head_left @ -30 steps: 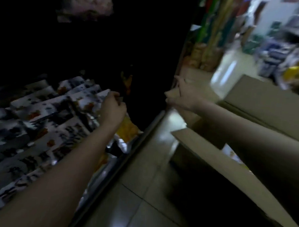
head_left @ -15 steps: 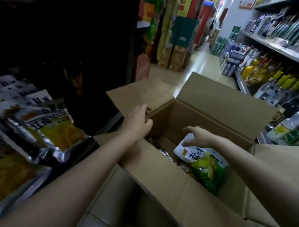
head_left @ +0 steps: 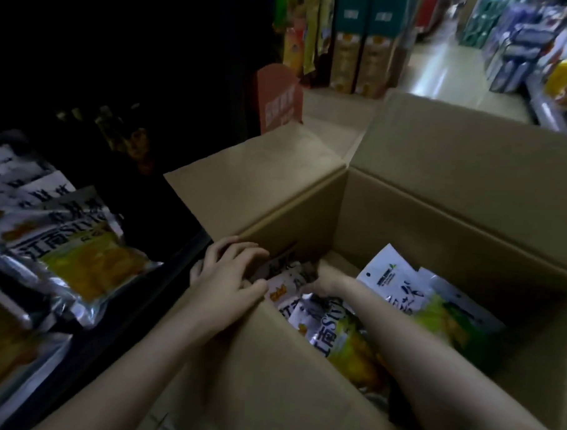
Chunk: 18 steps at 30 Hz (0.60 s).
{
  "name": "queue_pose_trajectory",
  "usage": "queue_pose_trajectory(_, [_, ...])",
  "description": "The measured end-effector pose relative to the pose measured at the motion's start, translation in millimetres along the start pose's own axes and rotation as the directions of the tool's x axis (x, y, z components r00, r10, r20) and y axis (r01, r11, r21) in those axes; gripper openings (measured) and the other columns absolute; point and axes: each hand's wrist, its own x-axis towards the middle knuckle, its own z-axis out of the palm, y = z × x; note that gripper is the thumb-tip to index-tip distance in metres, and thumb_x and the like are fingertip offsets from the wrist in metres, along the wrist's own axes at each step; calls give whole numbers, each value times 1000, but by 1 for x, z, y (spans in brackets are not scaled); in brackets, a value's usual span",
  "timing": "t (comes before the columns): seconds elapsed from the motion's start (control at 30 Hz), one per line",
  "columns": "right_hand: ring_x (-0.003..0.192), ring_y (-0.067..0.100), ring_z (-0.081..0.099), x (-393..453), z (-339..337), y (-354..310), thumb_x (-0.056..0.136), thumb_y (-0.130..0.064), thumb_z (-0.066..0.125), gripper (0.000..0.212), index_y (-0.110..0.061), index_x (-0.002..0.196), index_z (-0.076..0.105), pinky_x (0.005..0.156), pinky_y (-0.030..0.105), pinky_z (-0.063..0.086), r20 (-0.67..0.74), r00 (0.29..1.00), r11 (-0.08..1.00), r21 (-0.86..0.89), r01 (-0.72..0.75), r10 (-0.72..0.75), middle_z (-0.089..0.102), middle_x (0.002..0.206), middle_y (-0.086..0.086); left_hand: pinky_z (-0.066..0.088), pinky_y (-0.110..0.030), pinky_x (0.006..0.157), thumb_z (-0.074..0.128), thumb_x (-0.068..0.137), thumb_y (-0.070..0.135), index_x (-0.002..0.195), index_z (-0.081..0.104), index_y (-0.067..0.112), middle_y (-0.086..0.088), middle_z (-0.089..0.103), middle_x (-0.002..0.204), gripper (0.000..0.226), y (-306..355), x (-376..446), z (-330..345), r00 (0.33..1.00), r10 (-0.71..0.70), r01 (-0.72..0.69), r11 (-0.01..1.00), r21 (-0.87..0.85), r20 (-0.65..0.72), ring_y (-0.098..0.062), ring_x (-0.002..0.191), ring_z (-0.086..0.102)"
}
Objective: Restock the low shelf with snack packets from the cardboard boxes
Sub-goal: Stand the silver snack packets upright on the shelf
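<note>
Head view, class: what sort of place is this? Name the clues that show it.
Most likely a shop aisle. Snack packets lie on a low shelf, an open cardboard box holds more, and stocked shelves line a tiled floor.

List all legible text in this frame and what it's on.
"江南Style": yellow packet in the box; the last letters are partly hidden.
"江南Sty…": front yellow packet on the shelf, cut off.
White-green packet in the box: logo and large characters, blurred, unreadable.
Red sign: white characters, too blurred.
Aisle goods: nothing readable.
</note>
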Motion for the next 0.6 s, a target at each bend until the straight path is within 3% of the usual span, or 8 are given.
queue_pose_trajectory(0.07, [138,30,29,11,7,5,79,-36,73,101,-6,149,7,107,35,34,36,999,997,79,-23,20,22,153,12,16,-36,110,20,61,62,129,45,40,23,34,141,76,0,4,0,1000,5,-5,1000,17,16,10,122,4])
queue_pose_trajectory(0.13, [138,29,30,15,12,8,79,-30,74,93,-8,148,16,110,36,33,84,996,987,160,-5,-9,26,152,11,16,-34,108,28,68,54,127,47,39,23,34,141,64,-3,9,0,999,-1,1,1000,24,34,10,122,5])
queue_pose_trajectory(0.23, [134,27,36,10,15,13,78,-23,75,82,-6,144,30,106,33,34,97,993,989,141,47,-61,36,147,10,15,-34,108,23,58,63,124,49,40,24,35,139,75,-7,14,-1,999,12,-13,1000,17,32,9,123,7])
queue_pose_trajectory(0.33, [121,29,49,-1,-5,11,77,-20,76,62,0,130,49,93,32,42,6,991,989,76,130,-131,53,129,13,16,-35,109,16,48,65,126,49,39,24,36,138,88,-9,16,-3,999,10,-11,1000,17,44,5,129,8])
queue_pose_trajectory(0.4, [89,26,60,-10,-29,9,77,-19,76,41,5,108,62,69,30,42,-89,974,975,66,214,-208,62,93,15,17,-34,110,16,48,65,127,48,37,23,37,138,90,-10,16,-3,999,16,-17,1000,15,42,1,131,10])
queue_pose_trajectory(0.47, [64,19,49,-26,-54,6,78,-17,76,27,6,85,62,60,28,33,-207,942,946,136,294,-263,50,67,9,18,-35,112,17,48,65,129,45,36,20,37,140,90,-9,15,-4,999,26,-27,999,19,42,-2,133,11])
queue_pose_trajectory(0.53, [66,19,48,-49,-80,-1,78,-12,75,18,1,75,62,63,30,36,-306,906,906,212,365,-294,53,70,10,18,-36,111,26,53,62,133,40,35,15,36,142,85,-4,12,-6,998,5,-4,1000,-14,60,-4,135,9])
queue_pose_trajectory(0.6, [67,19,51,-76,-104,-12,78,-8,73,13,-9,71,63,64,30,39,-391,845,883,142,448,-366,58,72,13,19,-37,112,38,58,55,134,37,37,9,36,142,78,-3,10,-10,996,-2,10,996,-85,92,-8,137,12])
